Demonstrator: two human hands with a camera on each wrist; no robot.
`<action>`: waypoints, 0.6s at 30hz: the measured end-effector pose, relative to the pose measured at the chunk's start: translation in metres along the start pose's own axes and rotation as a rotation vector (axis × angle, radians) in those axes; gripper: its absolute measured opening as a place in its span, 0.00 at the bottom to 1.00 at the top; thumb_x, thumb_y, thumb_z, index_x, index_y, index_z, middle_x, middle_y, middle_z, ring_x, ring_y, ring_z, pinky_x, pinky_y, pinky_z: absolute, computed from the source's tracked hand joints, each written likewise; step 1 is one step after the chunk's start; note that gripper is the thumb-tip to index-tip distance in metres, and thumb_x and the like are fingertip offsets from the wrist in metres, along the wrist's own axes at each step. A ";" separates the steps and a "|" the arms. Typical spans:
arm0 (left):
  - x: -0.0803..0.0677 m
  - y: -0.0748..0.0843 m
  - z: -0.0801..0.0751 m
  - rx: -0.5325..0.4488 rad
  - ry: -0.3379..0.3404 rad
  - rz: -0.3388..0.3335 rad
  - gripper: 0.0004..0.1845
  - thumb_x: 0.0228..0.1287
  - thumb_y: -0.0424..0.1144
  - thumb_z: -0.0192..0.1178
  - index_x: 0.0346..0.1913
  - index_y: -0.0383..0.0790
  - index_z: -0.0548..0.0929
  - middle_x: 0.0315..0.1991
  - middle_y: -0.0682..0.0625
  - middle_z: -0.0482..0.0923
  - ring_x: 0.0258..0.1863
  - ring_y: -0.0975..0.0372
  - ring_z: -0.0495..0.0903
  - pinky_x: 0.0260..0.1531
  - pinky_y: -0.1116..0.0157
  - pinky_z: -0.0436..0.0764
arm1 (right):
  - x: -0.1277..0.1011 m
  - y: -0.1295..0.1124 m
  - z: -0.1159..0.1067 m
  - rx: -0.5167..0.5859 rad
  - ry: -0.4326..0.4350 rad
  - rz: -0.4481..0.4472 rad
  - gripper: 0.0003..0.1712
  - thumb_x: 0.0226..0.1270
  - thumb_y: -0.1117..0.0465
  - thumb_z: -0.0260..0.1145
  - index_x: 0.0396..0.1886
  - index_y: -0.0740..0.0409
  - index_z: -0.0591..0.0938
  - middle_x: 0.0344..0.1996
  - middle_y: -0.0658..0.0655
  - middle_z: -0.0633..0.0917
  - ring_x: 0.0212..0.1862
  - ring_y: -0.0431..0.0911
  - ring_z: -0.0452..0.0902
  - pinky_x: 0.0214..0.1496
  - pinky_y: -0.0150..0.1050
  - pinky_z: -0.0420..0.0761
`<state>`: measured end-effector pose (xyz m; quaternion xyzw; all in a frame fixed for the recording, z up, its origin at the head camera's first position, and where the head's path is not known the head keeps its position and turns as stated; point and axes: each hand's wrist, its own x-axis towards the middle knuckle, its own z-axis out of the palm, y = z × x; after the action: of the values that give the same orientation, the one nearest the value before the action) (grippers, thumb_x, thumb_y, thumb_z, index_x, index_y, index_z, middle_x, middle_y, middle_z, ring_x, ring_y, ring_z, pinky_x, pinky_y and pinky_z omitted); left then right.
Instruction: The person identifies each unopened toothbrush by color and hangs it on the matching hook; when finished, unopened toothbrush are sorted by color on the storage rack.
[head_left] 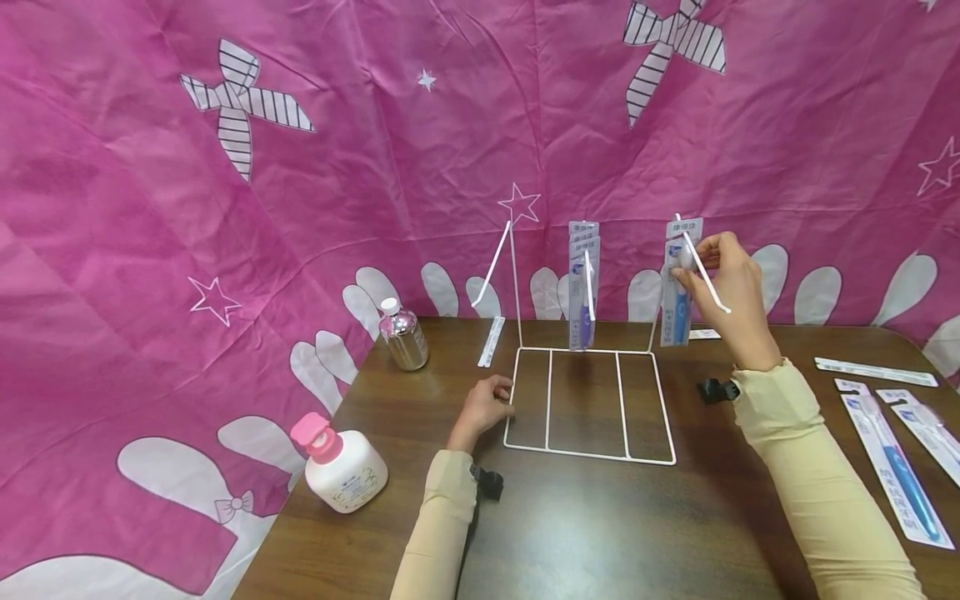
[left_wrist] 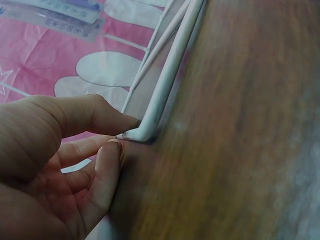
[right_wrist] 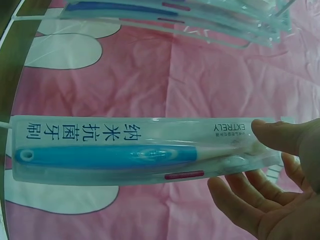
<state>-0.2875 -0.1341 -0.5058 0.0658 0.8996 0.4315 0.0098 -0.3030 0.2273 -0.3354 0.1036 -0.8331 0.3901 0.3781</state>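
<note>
One flat, clear-fronted plastic pack with a blue-handled toothbrush point(right_wrist: 105, 157) is at the right prong point(head_left: 706, 272) of the white wire display rack point(head_left: 590, 454), a second pack point(head_left: 690, 227) showing behind its top. Your right hand point(head_left: 726, 279) pinches it by the long edges near the brush-head end, thumb one side, fingertips the other. Whether the prong passes through its hole: cannot tell.

Handling, by judgement: very light, stiffish lengthwise, slick-faced; thin plastic may crease under a hard squeeze. Edges near the top look the best hold, keeping your fingers off the hole.

Your left hand point(head_left: 486, 407): thumb and fingertips clamped on a base corner of the rack. Thin wire probably shifts if bumped, so the hold looks useful.

In the way: right prong slants across your right hand; purple-handled toothbrush packs point(head_left: 579, 292) hang stacked on the middle prong point(head_left: 589, 287), near on the left.

Farther out on the dark wooden table point(head_left: 570, 533): loose blue toothbrush pack point(head_left: 896, 462) well right; silver white-capped bottle point(head_left: 407, 342) and white pink-pumped bottle point(head_left: 351, 477) left.
</note>
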 end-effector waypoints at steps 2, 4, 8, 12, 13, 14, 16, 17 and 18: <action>0.000 0.000 0.000 -0.006 -0.001 0.003 0.25 0.45 0.24 0.71 0.52 0.32 0.83 0.34 0.47 0.82 0.34 0.59 0.77 0.40 0.61 0.76 | 0.003 0.003 0.003 -0.003 0.007 -0.005 0.22 0.54 0.71 0.76 0.44 0.72 0.74 0.38 0.71 0.83 0.42 0.63 0.80 0.48 0.52 0.70; -0.001 0.000 0.000 -0.010 -0.002 0.000 0.25 0.45 0.24 0.71 0.52 0.32 0.83 0.34 0.47 0.82 0.34 0.59 0.77 0.40 0.61 0.76 | 0.005 0.006 0.006 -0.005 0.013 -0.002 0.22 0.54 0.71 0.76 0.44 0.72 0.74 0.38 0.71 0.83 0.41 0.62 0.80 0.48 0.48 0.70; -0.001 0.000 0.001 -0.010 -0.004 -0.008 0.25 0.46 0.24 0.72 0.52 0.32 0.84 0.35 0.47 0.83 0.34 0.59 0.77 0.40 0.61 0.76 | 0.009 0.009 0.010 -0.013 0.020 0.012 0.22 0.55 0.71 0.76 0.44 0.72 0.74 0.38 0.70 0.83 0.42 0.61 0.80 0.47 0.46 0.70; -0.001 0.000 0.001 -0.011 -0.002 -0.007 0.25 0.45 0.24 0.71 0.52 0.33 0.84 0.35 0.47 0.82 0.34 0.59 0.77 0.40 0.61 0.76 | 0.013 0.010 0.011 -0.016 0.017 0.031 0.22 0.55 0.71 0.75 0.45 0.71 0.74 0.38 0.71 0.83 0.43 0.62 0.80 0.47 0.46 0.69; -0.001 0.000 0.001 -0.012 -0.001 -0.008 0.25 0.45 0.24 0.71 0.52 0.33 0.84 0.35 0.47 0.82 0.34 0.58 0.77 0.39 0.61 0.76 | 0.014 0.010 0.011 -0.016 0.017 0.035 0.21 0.55 0.71 0.75 0.45 0.71 0.74 0.38 0.71 0.83 0.43 0.62 0.80 0.46 0.46 0.69; 0.000 0.000 0.001 -0.012 -0.001 -0.011 0.25 0.45 0.24 0.71 0.52 0.33 0.84 0.35 0.47 0.82 0.34 0.59 0.77 0.39 0.62 0.76 | 0.014 0.010 0.011 -0.017 0.017 0.038 0.21 0.55 0.71 0.75 0.45 0.71 0.74 0.38 0.71 0.83 0.43 0.62 0.80 0.46 0.45 0.69; 0.000 0.000 0.000 -0.015 -0.003 -0.012 0.25 0.46 0.24 0.71 0.52 0.33 0.83 0.35 0.47 0.82 0.33 0.58 0.77 0.39 0.62 0.76 | 0.015 0.011 0.012 -0.019 0.013 0.040 0.21 0.55 0.71 0.75 0.45 0.71 0.74 0.38 0.71 0.83 0.43 0.62 0.79 0.46 0.45 0.69; -0.001 0.000 0.000 -0.016 -0.004 -0.013 0.25 0.46 0.24 0.71 0.52 0.33 0.83 0.35 0.47 0.82 0.33 0.58 0.77 0.38 0.62 0.76 | 0.016 0.011 0.012 -0.021 0.012 0.039 0.22 0.55 0.71 0.75 0.45 0.71 0.74 0.39 0.71 0.82 0.43 0.62 0.79 0.47 0.46 0.69; -0.001 0.000 0.000 -0.017 -0.006 -0.017 0.25 0.46 0.24 0.71 0.52 0.33 0.83 0.35 0.47 0.82 0.33 0.59 0.77 0.38 0.62 0.76 | 0.016 0.011 0.012 -0.021 0.009 0.039 0.22 0.56 0.71 0.75 0.45 0.71 0.74 0.39 0.71 0.82 0.44 0.62 0.79 0.47 0.48 0.69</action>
<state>-0.2867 -0.1339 -0.5057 0.0593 0.8964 0.4390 0.0169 -0.3260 0.2277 -0.3353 0.0818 -0.8374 0.3891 0.3752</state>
